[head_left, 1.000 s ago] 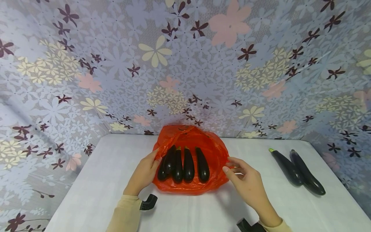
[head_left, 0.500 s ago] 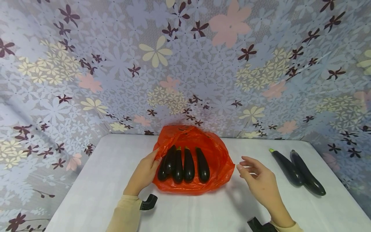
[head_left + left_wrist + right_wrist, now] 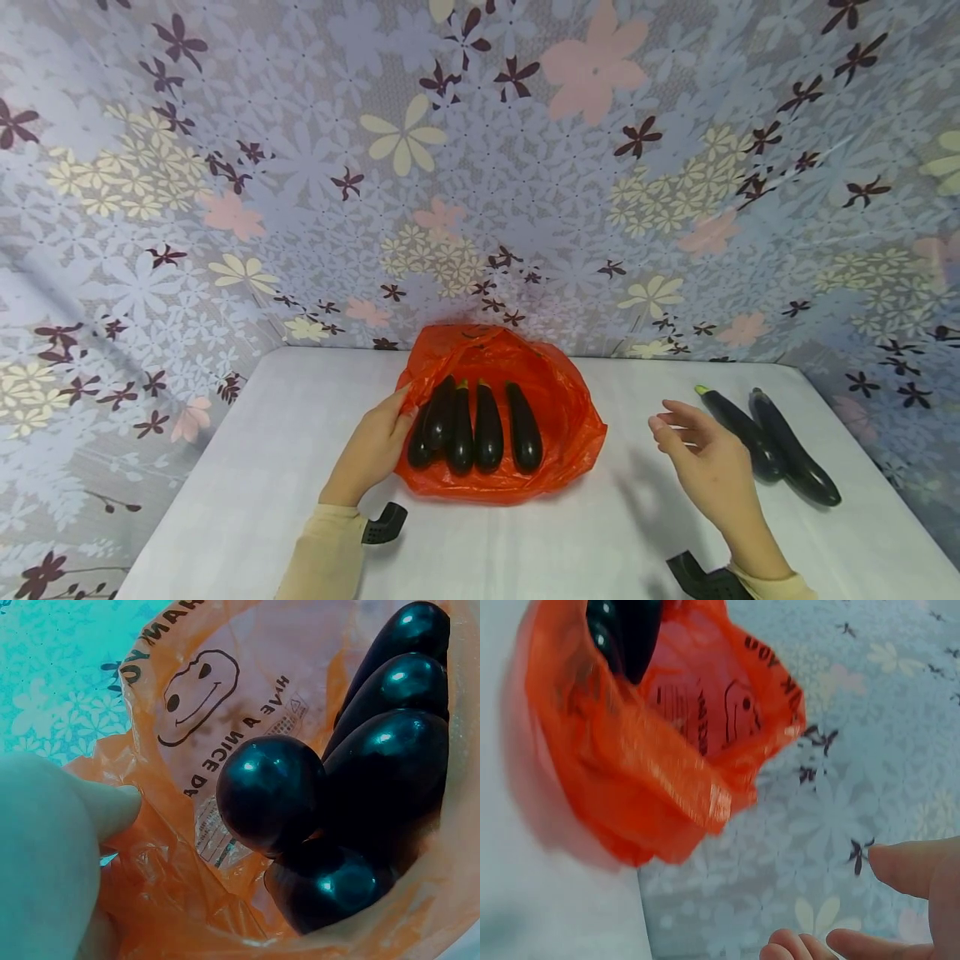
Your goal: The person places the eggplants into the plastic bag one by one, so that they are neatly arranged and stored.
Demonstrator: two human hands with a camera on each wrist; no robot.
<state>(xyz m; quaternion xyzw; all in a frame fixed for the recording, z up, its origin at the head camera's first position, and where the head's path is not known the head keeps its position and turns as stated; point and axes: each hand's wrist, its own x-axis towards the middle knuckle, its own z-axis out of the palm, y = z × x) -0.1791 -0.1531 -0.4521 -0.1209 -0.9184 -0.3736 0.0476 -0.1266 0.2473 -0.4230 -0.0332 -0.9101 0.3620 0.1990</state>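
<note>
from the head view, i see the left hand point(image 3: 371, 447) pinching the left edge of an open red bag point(image 3: 570, 454) on the white table point(image 3: 480, 550), five dark eggplants point(image 3: 489, 429) inside it, while the right hand point(image 3: 708, 467), loosely bent and holding nothing, hangs between the bag and two loose eggplants point(image 3: 801, 458) on the right. in the left wrist view, the thumb point(image 3: 116, 808) presses crumpled plastic beside the eggplants' rounded ends; in the right wrist view, thumb and fingers point(image 3: 802, 946) are parted, well apart from the bag.
</note>
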